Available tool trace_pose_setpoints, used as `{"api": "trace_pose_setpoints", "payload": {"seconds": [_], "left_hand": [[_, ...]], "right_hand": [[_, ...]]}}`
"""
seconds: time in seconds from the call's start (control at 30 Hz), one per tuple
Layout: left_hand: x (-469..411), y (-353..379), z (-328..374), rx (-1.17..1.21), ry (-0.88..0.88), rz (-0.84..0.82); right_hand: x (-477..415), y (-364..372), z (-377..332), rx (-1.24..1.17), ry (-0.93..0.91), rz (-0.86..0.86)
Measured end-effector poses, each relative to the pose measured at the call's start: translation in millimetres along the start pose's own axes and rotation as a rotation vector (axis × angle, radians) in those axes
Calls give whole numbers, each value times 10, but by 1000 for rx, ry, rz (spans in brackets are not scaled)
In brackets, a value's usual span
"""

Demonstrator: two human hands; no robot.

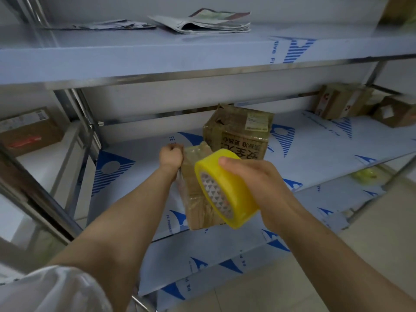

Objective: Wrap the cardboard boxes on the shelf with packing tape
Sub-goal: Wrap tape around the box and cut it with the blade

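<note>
A small brown cardboard box [198,199] lies near the front edge of the middle shelf [315,163], partly covered in clear tape. My left hand [171,156] is closed in a fist at the box's far left corner, pinching what looks like the loose tape end. My right hand [254,179] grips a yellow roll of packing tape [225,188] just above the box's right side. A larger taped box [238,131] with printed characters stands directly behind the small one.
Two more cardboard boxes [344,102] stand at the back right of the middle shelf, and another box [29,129] on a rack to the left. Folded newspapers [202,22] lie on the top shelf. A yellow scrap [364,174] rests on the lower shelf.
</note>
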State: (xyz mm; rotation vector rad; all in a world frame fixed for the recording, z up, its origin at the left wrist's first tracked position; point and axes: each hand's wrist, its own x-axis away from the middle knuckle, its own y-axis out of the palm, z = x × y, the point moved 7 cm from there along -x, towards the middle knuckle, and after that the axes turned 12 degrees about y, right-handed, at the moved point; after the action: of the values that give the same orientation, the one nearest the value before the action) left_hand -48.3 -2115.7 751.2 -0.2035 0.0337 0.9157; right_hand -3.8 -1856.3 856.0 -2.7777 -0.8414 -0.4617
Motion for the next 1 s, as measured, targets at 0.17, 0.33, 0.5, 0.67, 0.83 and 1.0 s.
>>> {"api": "trace_pose_setpoints", "payload": {"seconds": [0.17,0.33,0.5,0.67,0.83,1.0], "left_hand": [[-5,11,-3,-22,-1,-5],[8,-3,-2,-9,-6,24],[32,-4,10,-8,-14,7],[38,-5,28,-51,5,-37],[-59,-44,352,-756,216,-127],[61,505,630,-1098,327,-385]], "right_hand": [[164,-45,287,125,-53,51],[141,-66,542,71,-49,112],[125,-66,737,63,-77,158],[19,-66,950,82,-105,187],[-73,-31,1049,13,-95,173],[-126,-15,1086,13,-92,147]]}}
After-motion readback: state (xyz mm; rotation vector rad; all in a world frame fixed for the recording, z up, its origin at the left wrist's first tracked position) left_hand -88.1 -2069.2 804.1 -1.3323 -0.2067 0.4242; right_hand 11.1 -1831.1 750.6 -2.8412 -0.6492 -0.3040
